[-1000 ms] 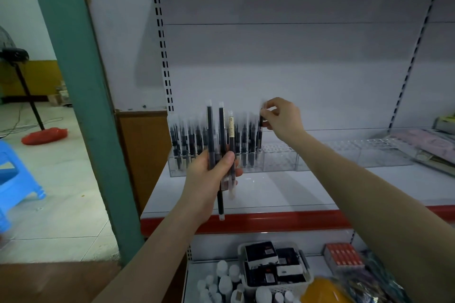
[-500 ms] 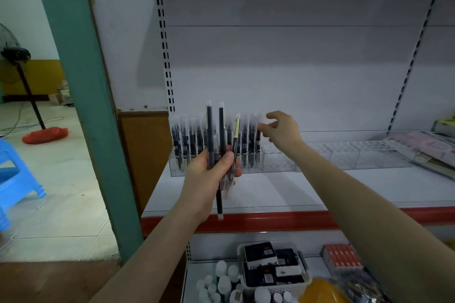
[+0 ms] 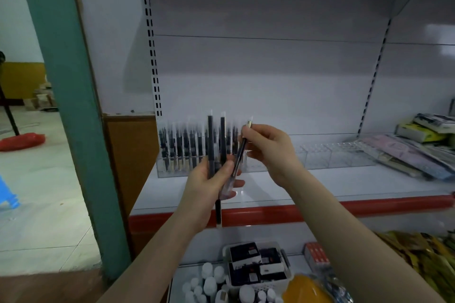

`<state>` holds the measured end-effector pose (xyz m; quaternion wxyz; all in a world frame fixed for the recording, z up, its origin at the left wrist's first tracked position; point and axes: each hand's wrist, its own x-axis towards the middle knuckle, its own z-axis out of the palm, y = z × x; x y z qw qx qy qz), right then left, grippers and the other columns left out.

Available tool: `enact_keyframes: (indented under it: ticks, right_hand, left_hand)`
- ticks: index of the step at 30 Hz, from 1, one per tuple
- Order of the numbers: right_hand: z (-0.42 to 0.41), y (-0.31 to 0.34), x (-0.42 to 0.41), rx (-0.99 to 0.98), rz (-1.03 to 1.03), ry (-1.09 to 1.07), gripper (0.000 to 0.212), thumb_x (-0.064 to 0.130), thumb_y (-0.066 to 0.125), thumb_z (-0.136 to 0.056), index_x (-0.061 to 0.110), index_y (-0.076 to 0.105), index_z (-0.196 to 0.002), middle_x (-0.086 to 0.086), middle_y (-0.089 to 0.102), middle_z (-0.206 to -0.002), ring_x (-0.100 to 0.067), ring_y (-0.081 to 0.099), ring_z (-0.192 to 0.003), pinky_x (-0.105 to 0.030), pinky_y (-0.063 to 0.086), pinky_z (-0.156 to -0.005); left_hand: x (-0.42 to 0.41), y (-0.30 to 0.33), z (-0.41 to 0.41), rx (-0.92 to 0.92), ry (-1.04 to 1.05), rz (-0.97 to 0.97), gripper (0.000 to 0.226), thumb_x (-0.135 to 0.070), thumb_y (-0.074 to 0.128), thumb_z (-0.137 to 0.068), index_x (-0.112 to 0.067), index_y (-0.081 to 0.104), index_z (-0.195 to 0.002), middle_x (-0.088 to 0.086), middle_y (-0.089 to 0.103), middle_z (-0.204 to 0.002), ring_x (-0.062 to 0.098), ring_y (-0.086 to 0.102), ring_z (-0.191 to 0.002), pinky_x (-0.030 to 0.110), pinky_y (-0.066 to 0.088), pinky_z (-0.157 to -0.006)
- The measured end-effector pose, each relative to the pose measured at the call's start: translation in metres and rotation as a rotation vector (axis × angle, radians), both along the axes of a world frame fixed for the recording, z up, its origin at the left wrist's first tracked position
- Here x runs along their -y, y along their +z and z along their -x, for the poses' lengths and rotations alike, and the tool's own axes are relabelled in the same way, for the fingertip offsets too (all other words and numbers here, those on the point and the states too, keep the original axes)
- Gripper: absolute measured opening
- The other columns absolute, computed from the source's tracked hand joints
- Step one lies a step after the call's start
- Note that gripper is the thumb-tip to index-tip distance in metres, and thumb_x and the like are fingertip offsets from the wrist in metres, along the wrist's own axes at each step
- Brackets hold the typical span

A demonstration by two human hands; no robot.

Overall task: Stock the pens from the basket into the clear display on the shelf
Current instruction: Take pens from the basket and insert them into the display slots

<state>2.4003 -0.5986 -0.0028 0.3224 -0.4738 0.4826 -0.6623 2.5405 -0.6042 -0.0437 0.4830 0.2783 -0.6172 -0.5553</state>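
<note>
Tilting black pen (image 3: 240, 152), clear-tipped, pinched in right hand (image 3: 269, 149)

My left hand (image 3: 209, 179) holds a few pens (image 3: 216, 155) upright in front of the shelf (image 3: 320, 187), and my right hand (image 3: 268, 150), just right of it, pinches the top of one leaning pen (image 3: 240, 152). Behind both hands, at the far side of the shelf, stands the clear display (image 3: 320, 157); its left compartments are filled with upright pens, and it runs on to the right. Packets (image 3: 406, 155) lie on the shelf at far right. Below, on the lower shelf, a basket (image 3: 283, 257) sits with small bottles (image 3: 209, 283) to its left.
</note>
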Motion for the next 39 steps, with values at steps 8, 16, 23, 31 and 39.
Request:
enact_keyframes:
  ticks: [8,16,23,31,39]
  right_hand:
    - [0.014,-0.001,-0.005,0.105,-0.020,-0.077,0.012,0.016,0.061,-0.089,0.007,0.066,-0.084,-0.005,0.068,-0.075,-0.015,0.063,-0.068,-0.021,0.053,-0.061]
    - [0.014,-0.032,-0.011,-0.902,0.402,-0.330,0.029,0.007,0.063,-0.085,0.010,0.065,-0.114,-0.007,0.059,-0.109,-0.005,0.052,-0.095,-0.012,0.042,-0.082]
    - [0.016,-0.042,0.001,-1.094,0.524,-0.396,0.030,0.025,0.055,-0.083,0.005,0.073,-0.093,-0.016,0.061,-0.094,-0.012,0.049,-0.085,-0.019,0.040,-0.079]
    - [0.037,-0.031,0.016,-0.670,0.113,-0.381,0.023,0.013,0.059,-0.091,0.006,0.060,-0.113,-0.002,0.063,-0.090,-0.018,0.058,-0.082,-0.007,0.041,-0.065]
    - [0.048,-0.011,0.060,-0.486,0.023,-0.413,0.025,0.015,0.050,-0.095,0.007,0.055,-0.118,-0.013,0.068,-0.094,-0.027,0.063,-0.080,-0.022,0.048,-0.062]
  left_hand:
    - [-0.010,0.006,-0.010,0.031,-0.001,0.036,0.018,-0.025,0.056,-0.089,-0.013,0.061,-0.102,0.002,0.071,-0.079,0.010,0.065,-0.062,0.019,0.048,-0.053]
    - [-0.009,0.014,-0.015,-0.017,0.030,0.004,0.008,-0.021,0.054,-0.091,-0.017,0.059,-0.096,0.003,0.071,-0.070,0.009,0.060,-0.054,0.021,0.048,-0.049]
    - [-0.008,0.012,-0.015,-0.047,0.050,-0.005,0.005,-0.023,0.049,-0.095,-0.022,0.052,-0.099,0.008,0.072,-0.075,0.012,0.059,-0.052,0.023,0.047,-0.049]
    - [0.009,0.005,-0.019,-0.065,0.130,-0.083,0.007,-0.017,0.050,-0.095,-0.020,0.056,-0.097,0.003,0.060,-0.077,0.011,0.067,-0.063,0.023,0.053,-0.053]
    - [0.027,0.004,-0.019,-0.107,0.146,-0.155,0.008,-0.014,0.054,-0.092,-0.016,0.061,-0.094,0.002,0.069,-0.080,0.015,0.067,-0.078,0.031,0.053,-0.070]
